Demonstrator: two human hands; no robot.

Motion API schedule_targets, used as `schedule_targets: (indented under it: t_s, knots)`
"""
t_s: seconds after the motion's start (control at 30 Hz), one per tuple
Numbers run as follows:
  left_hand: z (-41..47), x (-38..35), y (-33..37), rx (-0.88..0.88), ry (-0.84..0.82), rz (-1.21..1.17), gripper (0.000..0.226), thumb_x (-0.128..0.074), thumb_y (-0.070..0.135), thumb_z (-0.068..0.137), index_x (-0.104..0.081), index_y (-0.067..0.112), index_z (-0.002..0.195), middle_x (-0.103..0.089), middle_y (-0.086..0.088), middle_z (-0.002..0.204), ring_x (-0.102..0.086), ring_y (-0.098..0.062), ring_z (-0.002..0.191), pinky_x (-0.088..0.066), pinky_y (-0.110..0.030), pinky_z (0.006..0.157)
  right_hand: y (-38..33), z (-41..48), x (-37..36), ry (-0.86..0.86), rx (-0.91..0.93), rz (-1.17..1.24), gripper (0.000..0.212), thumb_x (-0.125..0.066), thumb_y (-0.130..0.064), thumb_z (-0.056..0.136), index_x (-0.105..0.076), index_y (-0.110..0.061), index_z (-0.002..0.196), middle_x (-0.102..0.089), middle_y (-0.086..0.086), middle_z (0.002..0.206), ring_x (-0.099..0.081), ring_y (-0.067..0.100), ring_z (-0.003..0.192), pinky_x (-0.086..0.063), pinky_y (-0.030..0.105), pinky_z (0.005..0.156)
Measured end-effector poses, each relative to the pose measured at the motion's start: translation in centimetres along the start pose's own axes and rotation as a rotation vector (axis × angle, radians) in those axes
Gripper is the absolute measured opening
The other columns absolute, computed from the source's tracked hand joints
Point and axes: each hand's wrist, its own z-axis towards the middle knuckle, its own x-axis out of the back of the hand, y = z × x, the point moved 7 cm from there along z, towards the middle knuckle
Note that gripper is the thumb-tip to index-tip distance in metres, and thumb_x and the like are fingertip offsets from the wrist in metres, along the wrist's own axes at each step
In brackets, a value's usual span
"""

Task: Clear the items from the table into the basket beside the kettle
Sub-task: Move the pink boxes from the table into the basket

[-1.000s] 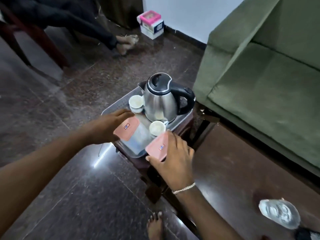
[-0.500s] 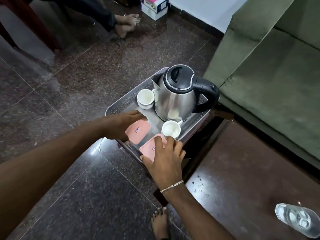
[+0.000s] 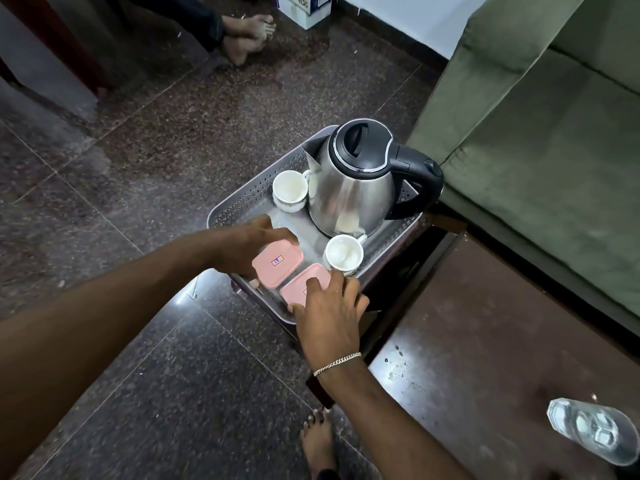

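Note:
A grey perforated basket [image 3: 242, 202] stands on a small dark stool, holding a steel kettle [image 3: 353, 192] with a black lid and handle. Two white cups sit in it, one [image 3: 290, 190] left of the kettle and one [image 3: 344, 254] in front of it. Two pink-lidded containers lie flat in the basket's near part. My left hand [image 3: 246, 247] grips the left container [image 3: 277, 263] by its sides. My right hand [image 3: 329, 313] rests on the right container [image 3: 301, 289], fingers over its lid and thumb at its near edge.
A dark wooden table [image 3: 502, 341] lies at the right, with a clear glass [image 3: 592, 434] near its front corner. A green sofa [image 3: 554, 133] stands behind it. Another person's feet [image 3: 249, 36] and a white box [image 3: 304, 8] are on the floor beyond. My foot [image 3: 318, 441] is below.
Both hands have lowered the two pink-lidded containers from above the basket down onto its floor, side by side. The camera has tilted down and closer.

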Motion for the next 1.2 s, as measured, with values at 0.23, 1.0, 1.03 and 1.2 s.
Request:
schedule_targets:
  t_s: [0.23,1.0,1.03,1.2]
  knots:
    - [-0.6,0.5,1.5,0.072,0.007,0.094,0.108,-0.086,0.011,0.07,-0.03,0.047,0.155,-0.039,-0.001,0.128,-0.06,-0.027,0.112,-0.052,-0.031,0.09,0.9,-0.6,1.1,0.017,0.056,0.031,0.034,-0.07,-0.048,0.084,-0.073,-0.022,0.105,-0.049,0.005,0.123,-0.042,0.033,0.107,-0.04,0.048,0.084]
    - [4.6,-15.1,38.6,-0.394,0.375,-0.257,0.06,-0.087,0.044,0.075,-0.049,0.027,0.118,-0.038,0.013,0.112,-0.052,0.001,0.092,-0.04,-0.006,0.072,40.7,-24.4,6.2,0.282,-0.218,0.231,0.019,-0.073,-0.017,0.088,-0.067,-0.013,0.105,-0.059,0.01,0.11,-0.058,0.033,0.092,-0.049,0.046,0.082]
    - [5.3,-16.9,40.4,-0.403,0.333,-0.274,0.059,-0.085,0.045,0.075,-0.048,0.03,0.118,-0.038,0.015,0.112,-0.052,0.004,0.094,-0.041,-0.006,0.073,42.4,-25.7,6.3,0.28,-0.233,0.236,0.02,-0.074,-0.015,0.087,-0.067,-0.012,0.106,-0.06,0.01,0.11,-0.058,0.034,0.093,-0.049,0.046,0.083]
    - [7.7,-26.4,48.7,-0.47,0.18,-0.19,0.074,-0.084,0.044,0.074,-0.046,0.027,0.134,-0.038,0.013,0.128,-0.056,-0.007,0.109,-0.041,-0.017,0.09,51.4,-32.3,5.6,0.248,-0.362,0.277,0.025,-0.074,-0.001,0.083,-0.068,-0.005,0.107,-0.061,0.013,0.109,-0.062,0.038,0.096,-0.053,0.047,0.084]
